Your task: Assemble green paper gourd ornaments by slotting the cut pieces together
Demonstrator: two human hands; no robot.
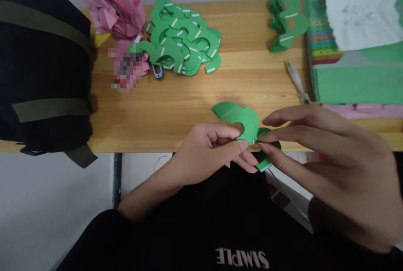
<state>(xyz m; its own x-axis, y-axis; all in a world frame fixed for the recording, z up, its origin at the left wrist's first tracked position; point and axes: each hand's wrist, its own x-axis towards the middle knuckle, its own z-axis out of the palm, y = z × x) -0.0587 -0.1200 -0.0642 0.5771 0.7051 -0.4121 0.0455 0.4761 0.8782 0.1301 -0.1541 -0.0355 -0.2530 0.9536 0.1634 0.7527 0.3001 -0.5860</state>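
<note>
A curved green paper piece (248,115) hangs just over the table's front edge, bent into a wavy shape. My left hand (201,149) grips it between thumb and fingers. Thumb and fingertips of my right hand (336,157) pinch together on a small white strip (259,137) at the piece's edge. Part of the lower curve of the green paper is hidden behind my right fingers. Whether the strip is still stuck to the paper, I cannot tell.
Further back lie a heap of green curved pieces (185,40) with white strips, and a smaller green stack (288,21). Around them are a pen (296,77), pink crumpled plastic (116,6), a green package (362,82) under white tissue (365,14), and a dark backpack (47,73).
</note>
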